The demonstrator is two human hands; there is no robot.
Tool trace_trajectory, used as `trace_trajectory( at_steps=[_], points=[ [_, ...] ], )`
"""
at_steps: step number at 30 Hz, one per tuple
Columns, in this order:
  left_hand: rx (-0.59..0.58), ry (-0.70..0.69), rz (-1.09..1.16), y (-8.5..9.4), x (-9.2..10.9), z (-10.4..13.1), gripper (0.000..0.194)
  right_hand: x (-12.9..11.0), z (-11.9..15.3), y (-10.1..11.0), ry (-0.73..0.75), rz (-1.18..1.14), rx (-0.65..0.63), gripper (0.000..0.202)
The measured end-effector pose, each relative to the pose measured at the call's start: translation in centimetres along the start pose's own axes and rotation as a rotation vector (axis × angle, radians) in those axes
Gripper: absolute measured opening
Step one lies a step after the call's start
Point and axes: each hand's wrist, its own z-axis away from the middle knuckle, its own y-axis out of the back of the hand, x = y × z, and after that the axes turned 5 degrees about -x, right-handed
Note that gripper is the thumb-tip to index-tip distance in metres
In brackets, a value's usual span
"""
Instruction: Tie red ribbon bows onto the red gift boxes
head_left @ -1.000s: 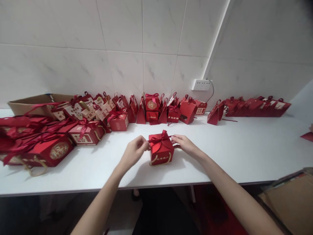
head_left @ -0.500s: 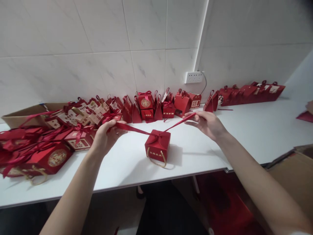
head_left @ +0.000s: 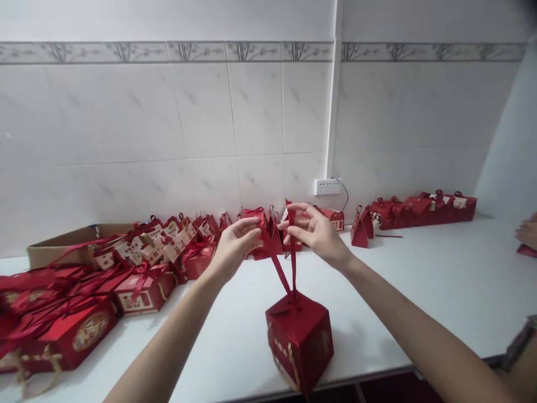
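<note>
A small red gift box (head_left: 300, 336) with gold lettering and a gold cord handle (head_left: 289, 366) is near the table's front edge, turned with a corner toward me. It looks tilted; I cannot tell whether it touches the table. A red ribbon (head_left: 280, 268) rises from its top in two strands. My left hand (head_left: 237, 246) pinches the left strand, fingers closed around it. My right hand (head_left: 316, 232) pinches the other strand between thumb and fingers, and a short end sticks up above them. Both hands are above the box, close together.
Finished-looking red boxes with ribbon bows (head_left: 142, 288) crowd the table's left side, beside an open cardboard box (head_left: 62, 243). More red boxes (head_left: 419, 211) stand along the tiled wall. A socket strip (head_left: 327, 186) is on the wall. Another person's hand (head_left: 527, 232) shows at the right edge.
My hands have come together from wide apart, so the ribbon strands now run steeply upward. The box has turned and appears nearer and lower. The view has tilted up.
</note>
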Motion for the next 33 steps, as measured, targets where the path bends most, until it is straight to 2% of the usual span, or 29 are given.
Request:
trace_trajectory(
  at_steps=[5,7,9,12,14,17,19,22,24,27,30,33],
  points=[
    [-0.038,-0.034,0.029,-1.8,-0.4,-0.3,0.042,0.5,-0.1,-1.0,-0.049,-0.102,0.037,0.074],
    [-0.047,-0.052,0.045,-2.2,-0.4,-0.5,0.046,0.5,-0.1,-1.0,-0.063,-0.120,0.047,0.079],
    [-0.031,-0.043,0.049,-2.4,-0.4,-0.6,0.043,0.4,-0.1,-0.9,-0.082,-0.123,0.051,0.071],
    [0.007,-0.027,0.024,-2.0,-0.4,-0.5,0.029,0.2,0.1,-0.4,-0.104,-0.145,0.049,0.043],
    [0.027,-0.043,0.016,-1.0,-0.3,-0.1,0.019,0.0,0.7,0.4,-0.092,-0.145,0.072,0.030],
    [0.028,-0.044,0.002,2.0,-0.2,0.8,0.012,-0.3,2.3,2.3,-0.091,-0.089,0.115,0.027],
    [0.029,0.030,-0.101,4.3,-0.1,1.6,0.011,-0.4,3.6,3.8,-0.166,-0.041,0.066,0.032],
    [0.022,0.160,-0.495,6.4,-0.5,2.9,0.031,0.1,5.2,5.3,-0.386,0.023,-0.084,0.058],
    [-0.050,0.207,-0.814,6.1,-1.2,3.8,0.041,1.1,5.8,5.1,-0.527,0.119,-0.126,0.067],
    [-0.279,0.235,-1.139,3.7,-3.0,4.8,0.042,2.9,6.2,3.1,-0.661,0.393,-0.213,0.059],
    [-0.434,0.170,-1.239,1.5,-5.1,5.1,0.036,4.5,6.8,0.7,-0.677,0.690,-0.373,0.048],
    [-0.447,0.173,-1.221,1.4,-6.3,5.2,0.028,5.5,7.7,-0.6,-0.634,0.789,-0.372,0.036]
  ],
)
